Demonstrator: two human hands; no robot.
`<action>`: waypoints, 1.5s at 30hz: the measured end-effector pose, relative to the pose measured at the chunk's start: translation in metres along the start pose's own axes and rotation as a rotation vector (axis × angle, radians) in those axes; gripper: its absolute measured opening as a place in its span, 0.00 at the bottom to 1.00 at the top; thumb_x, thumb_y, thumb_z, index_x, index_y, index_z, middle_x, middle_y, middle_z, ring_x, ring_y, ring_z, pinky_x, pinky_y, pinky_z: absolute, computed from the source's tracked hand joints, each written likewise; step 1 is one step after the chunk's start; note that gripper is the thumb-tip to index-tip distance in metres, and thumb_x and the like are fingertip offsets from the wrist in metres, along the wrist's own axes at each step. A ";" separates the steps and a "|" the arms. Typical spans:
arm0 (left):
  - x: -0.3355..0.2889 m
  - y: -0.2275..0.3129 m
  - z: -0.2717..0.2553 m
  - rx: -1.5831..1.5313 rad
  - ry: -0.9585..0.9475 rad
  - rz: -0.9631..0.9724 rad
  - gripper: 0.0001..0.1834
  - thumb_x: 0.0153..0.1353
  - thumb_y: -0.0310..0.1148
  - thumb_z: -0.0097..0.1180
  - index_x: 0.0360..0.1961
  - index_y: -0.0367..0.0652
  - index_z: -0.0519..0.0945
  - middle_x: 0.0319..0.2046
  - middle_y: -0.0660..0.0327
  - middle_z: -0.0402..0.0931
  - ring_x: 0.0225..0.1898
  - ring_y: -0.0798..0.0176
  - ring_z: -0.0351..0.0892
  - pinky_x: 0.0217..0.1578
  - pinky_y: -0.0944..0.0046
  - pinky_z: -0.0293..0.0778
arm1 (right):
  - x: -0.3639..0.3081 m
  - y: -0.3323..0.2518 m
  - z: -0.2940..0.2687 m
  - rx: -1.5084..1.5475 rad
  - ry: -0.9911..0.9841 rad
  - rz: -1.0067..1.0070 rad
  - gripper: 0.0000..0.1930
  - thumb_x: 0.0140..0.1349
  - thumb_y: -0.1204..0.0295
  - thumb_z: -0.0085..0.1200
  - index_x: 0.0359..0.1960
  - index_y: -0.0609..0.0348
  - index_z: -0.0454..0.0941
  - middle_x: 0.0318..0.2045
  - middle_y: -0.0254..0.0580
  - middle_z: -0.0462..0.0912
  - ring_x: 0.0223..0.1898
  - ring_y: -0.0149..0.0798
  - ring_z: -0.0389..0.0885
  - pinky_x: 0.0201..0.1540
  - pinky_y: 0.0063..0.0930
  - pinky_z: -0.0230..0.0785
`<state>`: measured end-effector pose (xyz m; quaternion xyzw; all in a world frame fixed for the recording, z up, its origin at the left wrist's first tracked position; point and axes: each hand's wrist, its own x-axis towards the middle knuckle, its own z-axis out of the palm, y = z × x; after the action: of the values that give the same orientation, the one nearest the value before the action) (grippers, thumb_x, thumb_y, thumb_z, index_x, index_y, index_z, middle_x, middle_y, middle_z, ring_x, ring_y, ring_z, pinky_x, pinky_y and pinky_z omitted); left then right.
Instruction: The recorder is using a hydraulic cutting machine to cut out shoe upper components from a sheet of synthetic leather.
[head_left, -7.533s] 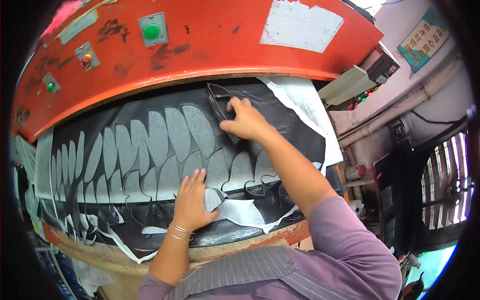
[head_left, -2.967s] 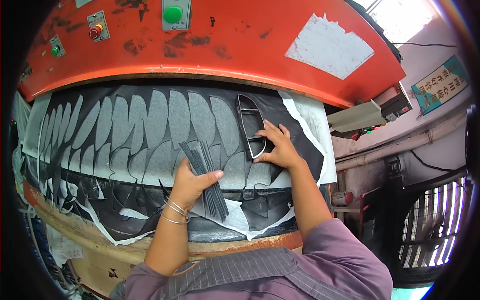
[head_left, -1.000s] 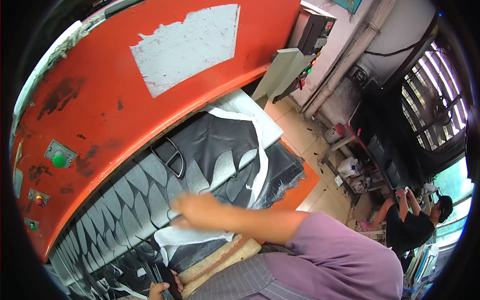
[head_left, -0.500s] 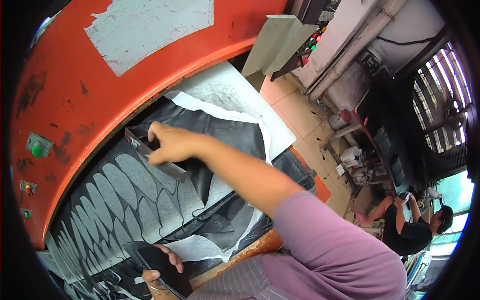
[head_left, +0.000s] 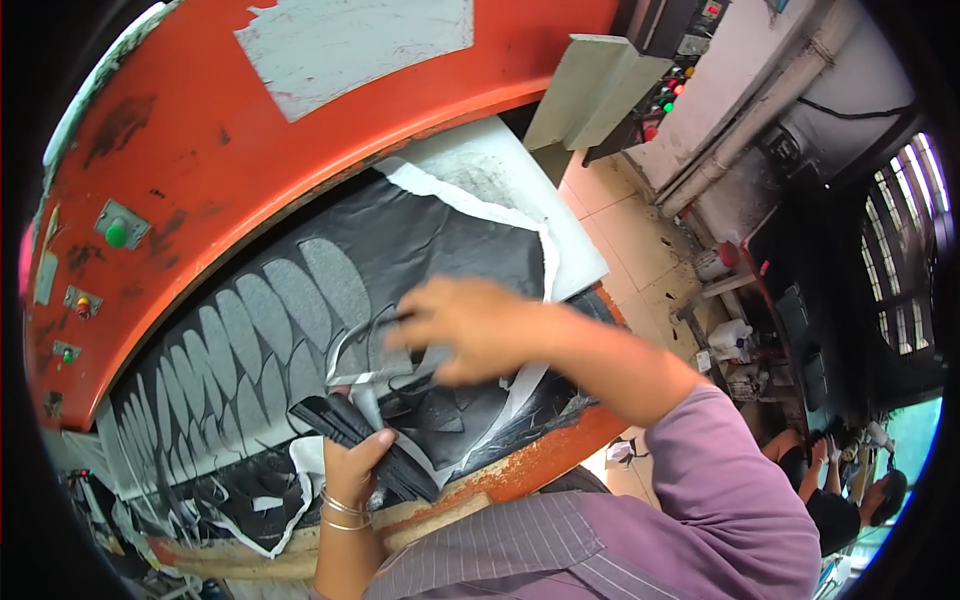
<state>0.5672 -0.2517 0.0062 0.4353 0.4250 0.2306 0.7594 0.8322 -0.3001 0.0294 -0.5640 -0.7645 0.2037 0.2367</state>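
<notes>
At the far left, on the front of an orange-red machine (head_left: pixel 190 190), a red knob (head_left: pixel 83 304) sits between a large green button (head_left: pixel 116 235) and a small green one. Below the machine's edge, a black sheet (head_left: pixel 460 230) lies across the work surface, its left part full of long grey leaf-shaped patches (head_left: pixel 322 285) in slanting rows. Ragged black strips and white scraps hang along the near edge.

Toward the middle, the left hand (head_left: pixel 350 470), with thin bracelets (head_left: pixel 345 512) on the wrist, grips a fanned stack of dark pieces (head_left: pixel 402 474), thumb across the top and fingers closed underneath. The stack slants down to the right, above the sheet's near edge. Just beyond its upper end, a metal cutter frame (head_left: pixel 370 378) is over the sheet, beside the last patches. The right hand (head_left: pixel 475 325) is right beside the frame, partly over it, fingers spread and loosely bent; it is blurred, so I cannot tell whether they touch the metal.

Farther right, a torn white edge borders the sheet, with a white board (head_left: pixel 500 160) under it. Beyond the tiled floor (head_left: pixel 610 235), a co-worker (head_left: pixel 835 515) sits at the far right.
</notes>
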 end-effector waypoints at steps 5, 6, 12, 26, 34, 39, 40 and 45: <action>0.013 -0.004 0.003 0.460 -0.028 0.150 0.38 0.36 0.29 0.73 0.51 0.37 0.68 0.34 0.63 0.72 0.36 0.66 0.75 0.39 0.66 0.73 | 0.003 0.066 -0.024 -0.102 -0.054 0.108 0.34 0.42 0.71 0.65 0.57 0.48 0.73 0.53 0.40 0.76 0.52 0.46 0.69 0.59 0.39 0.59; 0.019 -0.010 0.000 0.648 -0.041 0.295 0.35 0.36 0.32 0.74 0.46 0.38 0.70 0.35 0.64 0.73 0.37 0.66 0.75 0.41 0.65 0.73 | 0.002 0.073 -0.021 -0.073 -0.074 0.121 0.35 0.42 0.72 0.65 0.58 0.48 0.72 0.53 0.39 0.76 0.52 0.45 0.70 0.58 0.40 0.60; 0.062 -0.006 0.035 1.277 -0.219 0.546 0.38 0.34 0.44 0.69 0.45 0.34 0.72 0.65 0.32 0.52 0.70 0.40 0.46 0.67 0.45 0.42 | -0.049 0.114 -0.005 0.004 0.179 0.193 0.41 0.43 0.62 0.69 0.63 0.48 0.68 0.59 0.40 0.73 0.62 0.47 0.65 0.64 0.43 0.53; 0.077 0.003 0.029 1.269 -0.468 0.423 0.45 0.33 0.48 0.69 0.51 0.29 0.69 0.69 0.33 0.44 0.73 0.43 0.37 0.67 0.40 0.29 | -0.071 0.118 0.003 0.014 0.252 0.358 0.37 0.48 0.59 0.67 0.63 0.46 0.68 0.62 0.42 0.70 0.66 0.43 0.62 0.70 0.46 0.43; 0.076 -0.004 0.026 1.251 -0.438 0.475 0.46 0.35 0.50 0.67 0.55 0.32 0.70 0.68 0.33 0.45 0.73 0.43 0.37 0.68 0.44 0.27 | -0.072 0.114 0.002 -0.008 0.259 0.356 0.40 0.46 0.59 0.69 0.64 0.46 0.66 0.62 0.45 0.70 0.66 0.47 0.62 0.69 0.45 0.44; 0.037 0.006 -0.050 0.385 -0.145 0.444 0.36 0.43 0.40 0.68 0.53 0.35 0.71 0.42 0.52 0.80 0.45 0.57 0.78 0.54 0.57 0.68 | -0.059 0.034 -0.010 -0.226 0.660 0.352 0.40 0.46 0.59 0.69 0.61 0.58 0.67 0.58 0.55 0.71 0.60 0.53 0.68 0.62 0.42 0.58; 0.014 0.025 -0.070 0.170 -0.041 0.406 0.26 0.45 0.33 0.66 0.46 0.39 0.73 0.36 0.57 0.81 0.39 0.64 0.78 0.48 0.60 0.71 | -0.059 0.011 -0.008 -0.251 0.772 0.306 0.36 0.47 0.61 0.68 0.58 0.59 0.70 0.55 0.54 0.74 0.57 0.52 0.71 0.60 0.41 0.61; -0.028 0.097 -0.227 -0.083 0.626 0.654 0.13 0.49 0.25 0.58 0.38 0.40 0.75 0.29 0.63 0.73 0.31 0.68 0.72 0.34 0.67 0.69 | -0.007 -0.077 0.042 -0.098 0.588 0.088 0.23 0.52 0.65 0.66 0.48 0.61 0.77 0.41 0.45 0.80 0.43 0.45 0.77 0.49 0.35 0.68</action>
<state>0.3618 -0.1162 0.0426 0.4252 0.4650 0.5955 0.4984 0.7498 -0.3301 0.0390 -0.6421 -0.6469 0.0044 0.4114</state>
